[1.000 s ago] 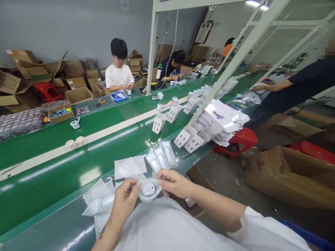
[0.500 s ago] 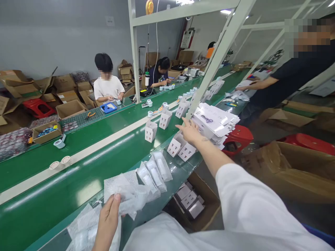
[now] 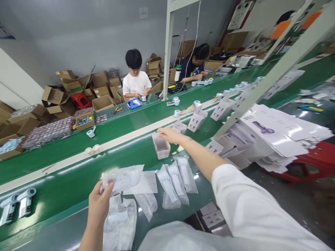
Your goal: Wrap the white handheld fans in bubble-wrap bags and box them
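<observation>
Between the thumb and fingers of my left hand (image 3: 101,198) is a bubble-wrap pouch (image 3: 124,177), raised over the near edge of the line. My right hand (image 3: 170,135) grips the top of a small white box (image 3: 161,148), whose open mouth faces me above the green belt. Below and between the hands lie flat bubble-wrap bags (image 3: 148,195). Several wrapped pouches (image 3: 174,183) rest side by side to their right. More wrapped pouches (image 3: 117,223) are heaped under my left forearm.
White boxes (image 3: 197,120) stand on the green belt (image 3: 125,153), with pale blue parts beyond. A slanted metal post (image 3: 261,92) rises at right beside a stack of printed cartons (image 3: 277,132). Two grey handheld devices (image 3: 24,202) lie at left. Co-workers (image 3: 136,83) sit across the belt.
My right hand has come left from beside the carton stack and now holds a white box. My left hand has lifted the pouch. The view has turned left.
</observation>
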The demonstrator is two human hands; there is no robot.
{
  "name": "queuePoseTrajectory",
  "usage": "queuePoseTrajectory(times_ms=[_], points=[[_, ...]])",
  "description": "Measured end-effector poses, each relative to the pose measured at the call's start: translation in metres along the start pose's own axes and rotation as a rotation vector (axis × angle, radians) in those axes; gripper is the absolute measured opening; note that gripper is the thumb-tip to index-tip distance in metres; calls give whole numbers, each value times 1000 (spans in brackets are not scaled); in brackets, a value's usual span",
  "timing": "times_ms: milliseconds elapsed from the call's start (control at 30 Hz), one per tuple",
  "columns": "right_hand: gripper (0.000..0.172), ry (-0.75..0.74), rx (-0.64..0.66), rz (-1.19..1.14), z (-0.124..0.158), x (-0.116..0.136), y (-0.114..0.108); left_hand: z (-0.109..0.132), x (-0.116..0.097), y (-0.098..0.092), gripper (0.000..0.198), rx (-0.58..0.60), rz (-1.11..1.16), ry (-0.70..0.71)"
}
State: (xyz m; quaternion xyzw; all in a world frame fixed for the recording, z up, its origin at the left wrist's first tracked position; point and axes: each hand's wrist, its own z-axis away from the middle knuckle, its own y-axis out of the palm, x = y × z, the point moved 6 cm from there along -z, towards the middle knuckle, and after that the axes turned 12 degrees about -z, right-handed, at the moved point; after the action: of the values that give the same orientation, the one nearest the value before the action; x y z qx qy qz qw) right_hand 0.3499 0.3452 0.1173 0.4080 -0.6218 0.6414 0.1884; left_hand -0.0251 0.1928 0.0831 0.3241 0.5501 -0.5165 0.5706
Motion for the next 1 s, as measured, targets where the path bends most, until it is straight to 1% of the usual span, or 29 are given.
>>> queuePoseTrajectory(times_ms=[67, 133, 167, 233, 300, 400, 467, 500, 533, 600, 667, 700, 767, 833, 867, 900, 933, 967, 1000], points=[[24, -38, 43, -65, -25, 5, 45, -13, -14, 15, 47, -11, 107, 57], [22, -64, 78, -138, -41, 7, 80, -28, -28, 40, 45, 16, 201, 120], [21, -69, 90, -174, -46, 7, 94, -36, -34, 53, 44, 36, 223, 153], [21, -61, 102, -240, -51, 5, 110, -52, -37, 77, 41, 68, 183, 207], [28, -44, 101, -298, -51, -1, 117, -65, -32, 89, 39, 62, 54, 236], [48, -7, 124, -375, -48, -11, 120, -75, -25, 88, 36, 18, -277, 253], [52, 28, 160, -417, -47, -19, 123, -75, -33, 91, 28, 20, -603, 296], [51, 45, 175, -435, -47, -23, 125, -74, -42, 97, 23, 31, -791, 335], [48, 60, 183, -451, -47, -27, 126, -73, -52, 108, 18, 43, -975, 382], [39, 74, 172, -476, -49, -34, 128, -70, -73, 138, 14, 63, -1286, 476], [29, 76, 136, -495, -50, -38, 128, -69, -84, 174, 16, 80, -1479, 526], [26, 75, 120, -505, -50, -40, 128, -69, -84, 190, 18, 87, -1534, 529], [24, 72, 112, -537, -48, -45, 127, -69, -72, 214, 21, 100, -1595, 502], [29, 70, 140, -586, -41, -51, 127, -65, -52, 225, 24, 96, -1582, 504], [33, 71, 160, -612, -35, -55, 126, -62, -43, 226, 26, 80, -1541, 539], [39, 73, 180, -638, -29, -59, 126, -58, -35, 226, 28, 60, -1486, 589], [49, 72, 200, -660, -21, -64, 126, -55, -28, 223, 30, 49, -1431, 642], [63, 69, 221, -670, -14, -67, 127, -53, -21, 221, 30, 60, -1392, 685], [82, 59, 239, -666, -8, -69, 130, -52, -15, 220, 29, 100, -1385, 709]])
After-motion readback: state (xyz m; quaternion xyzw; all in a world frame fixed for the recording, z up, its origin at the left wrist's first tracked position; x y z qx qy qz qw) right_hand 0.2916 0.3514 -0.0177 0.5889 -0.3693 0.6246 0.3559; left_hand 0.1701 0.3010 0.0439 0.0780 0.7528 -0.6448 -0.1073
